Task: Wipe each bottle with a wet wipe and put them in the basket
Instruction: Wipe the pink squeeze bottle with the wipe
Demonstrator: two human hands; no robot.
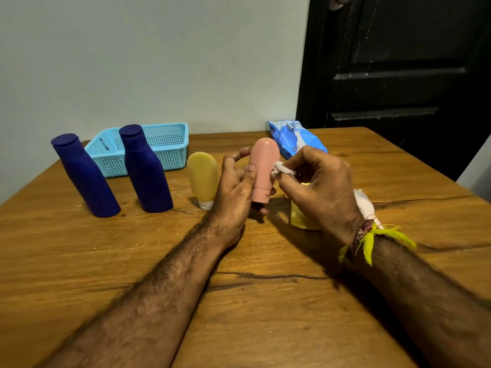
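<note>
My left hand (233, 192) grips a pink bottle (264, 166) cap-down above the table's middle. My right hand (318, 187) pinches a white wet wipe (279, 170) against the bottle's right side. Two dark blue bottles (85, 176) (144, 168) stand at the left. A yellow bottle (203, 179) stands cap-down just left of my left hand. Another yellow bottle (300, 216) is mostly hidden under my right hand. The light blue basket (170, 155) sits at the back left, behind the blue bottles, and looks empty.
A blue wet wipe pack (297, 139) lies at the back of the wooden table (265, 301). Something white (365, 204) lies behind my right wrist. A dark door (398, 75) stands at the back right, a pale wall behind the basket.
</note>
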